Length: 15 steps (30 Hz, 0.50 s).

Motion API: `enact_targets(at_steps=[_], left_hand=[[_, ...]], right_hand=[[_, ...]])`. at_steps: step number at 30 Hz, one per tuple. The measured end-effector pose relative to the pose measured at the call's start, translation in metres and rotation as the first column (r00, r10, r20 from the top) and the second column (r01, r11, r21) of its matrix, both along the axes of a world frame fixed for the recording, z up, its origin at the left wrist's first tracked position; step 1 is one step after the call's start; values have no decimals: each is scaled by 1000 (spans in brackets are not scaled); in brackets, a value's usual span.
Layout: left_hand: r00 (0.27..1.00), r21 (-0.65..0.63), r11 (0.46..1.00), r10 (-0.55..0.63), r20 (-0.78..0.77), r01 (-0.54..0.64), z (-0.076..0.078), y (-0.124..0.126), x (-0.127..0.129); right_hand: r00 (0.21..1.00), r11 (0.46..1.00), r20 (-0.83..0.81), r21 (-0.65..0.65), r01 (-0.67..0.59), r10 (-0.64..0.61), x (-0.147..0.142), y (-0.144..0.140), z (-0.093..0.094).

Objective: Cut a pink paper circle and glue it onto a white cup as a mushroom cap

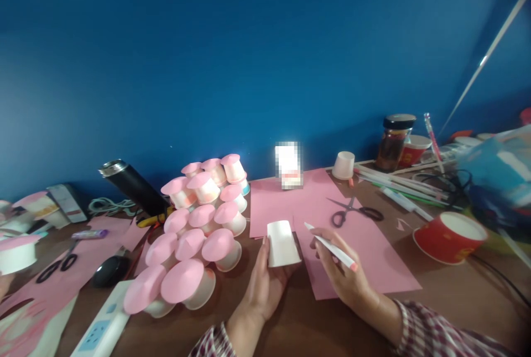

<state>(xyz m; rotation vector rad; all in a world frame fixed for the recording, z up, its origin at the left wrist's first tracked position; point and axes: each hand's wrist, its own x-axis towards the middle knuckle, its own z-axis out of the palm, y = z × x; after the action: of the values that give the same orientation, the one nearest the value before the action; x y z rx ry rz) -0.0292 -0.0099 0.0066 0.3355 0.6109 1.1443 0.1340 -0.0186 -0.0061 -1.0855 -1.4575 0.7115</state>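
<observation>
Blue wall (257, 52) backs a brown table (298, 324). Pink paper (369, 257) lies mid-table near its far edge. At its near corner, the left hand (265, 285) cups a white cup (282, 243); the right hand (344, 274) pinches a pen (332, 246).

No legible text, perhaps from blur.

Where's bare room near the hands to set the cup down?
Free: pink paper between scissors and red cup; bare table between both forearms. Crowded: capped cups left of the left hand; straws behind.
</observation>
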Motion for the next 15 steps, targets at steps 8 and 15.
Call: enact_targets(at_steps=[8, 15], left_hand=[[1000, 12, 1000, 12, -7, -12, -2, 3, -2], [992, -9, 993, 113, -52, -114, 2, -2, 9]], right_hand=[[999, 999, 22, -28, -25, 25, -1, 0, -1], [1000, 1000, 13, 20, -19, 19, 2, 3, -3]])
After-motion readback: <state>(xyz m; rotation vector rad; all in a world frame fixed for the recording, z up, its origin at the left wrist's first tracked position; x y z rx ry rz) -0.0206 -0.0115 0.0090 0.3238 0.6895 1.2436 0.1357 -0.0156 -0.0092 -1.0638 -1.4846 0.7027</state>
